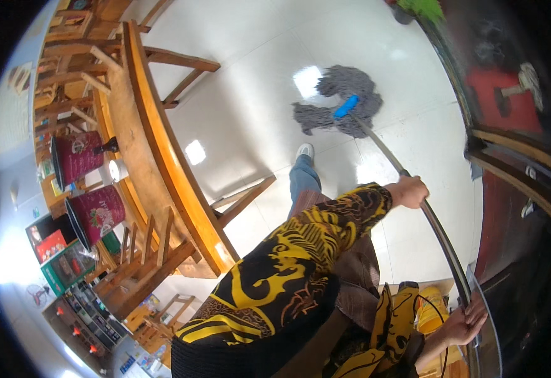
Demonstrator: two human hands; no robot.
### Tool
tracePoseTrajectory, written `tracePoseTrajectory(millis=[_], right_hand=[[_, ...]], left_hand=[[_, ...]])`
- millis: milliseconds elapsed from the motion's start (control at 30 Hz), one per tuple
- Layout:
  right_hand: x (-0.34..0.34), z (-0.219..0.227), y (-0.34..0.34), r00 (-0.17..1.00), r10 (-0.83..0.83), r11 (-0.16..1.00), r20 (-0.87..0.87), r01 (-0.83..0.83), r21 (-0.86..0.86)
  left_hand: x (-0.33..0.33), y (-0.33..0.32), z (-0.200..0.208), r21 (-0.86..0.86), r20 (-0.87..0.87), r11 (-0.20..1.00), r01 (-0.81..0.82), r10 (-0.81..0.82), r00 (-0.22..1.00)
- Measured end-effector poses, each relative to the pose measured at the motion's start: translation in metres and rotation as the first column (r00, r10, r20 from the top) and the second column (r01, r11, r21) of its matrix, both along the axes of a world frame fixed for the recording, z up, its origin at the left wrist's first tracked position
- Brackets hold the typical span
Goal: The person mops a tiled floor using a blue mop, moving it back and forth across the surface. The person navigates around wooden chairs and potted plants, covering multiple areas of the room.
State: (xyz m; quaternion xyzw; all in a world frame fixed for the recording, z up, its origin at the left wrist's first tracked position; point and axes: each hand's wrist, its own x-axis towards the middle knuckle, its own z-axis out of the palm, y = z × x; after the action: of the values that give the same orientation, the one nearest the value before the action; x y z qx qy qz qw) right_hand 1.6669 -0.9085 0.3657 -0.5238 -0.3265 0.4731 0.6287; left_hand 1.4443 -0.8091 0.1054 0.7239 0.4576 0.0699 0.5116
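Observation:
A mop with a shaggy grey string head (365, 94) lies spread in a curve on the shiny white floor. A blue clamp (346, 106) joins the strings to a long metal handle (440, 233). My left hand (409, 191) is wrapped round the handle partway up, its arm stretched forward in a black and yellow patterned sleeve. Lower right, near the handle's upper end, my right hand (467, 321) also grips it. Part of that hand's grip and the handle's top end are hard to make out.
At left runs a long wooden table (156, 120) with chairs (140, 252) upturned on it and maroon buckets (96, 217). Its legs reach onto the floor. A dark red wall panel (508, 214) stands at right, a potted plant (423, 9) beyond. A yellow bucket (431, 310) sits near my right arm.

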Motion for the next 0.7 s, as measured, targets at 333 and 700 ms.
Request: tracePoseTrajectory(millis=[333, 700], right_hand=[[-0.125, -0.064, 0.122, 0.877, 0.363, 0.931, -0.315, -0.325, 0.169], [-0.397, -0.166, 0.208, 0.766, 0.48, 0.854, -0.428, -0.519, 0.028]], left_hand=[[-0.151, 0.071, -0.051, 0.083, -0.087, 0.956, -0.282, 0.289, 0.953], [-0.444, 0.026, -0.114, 0.201, -0.21, 0.661, -0.723, 0.75, 0.627]])
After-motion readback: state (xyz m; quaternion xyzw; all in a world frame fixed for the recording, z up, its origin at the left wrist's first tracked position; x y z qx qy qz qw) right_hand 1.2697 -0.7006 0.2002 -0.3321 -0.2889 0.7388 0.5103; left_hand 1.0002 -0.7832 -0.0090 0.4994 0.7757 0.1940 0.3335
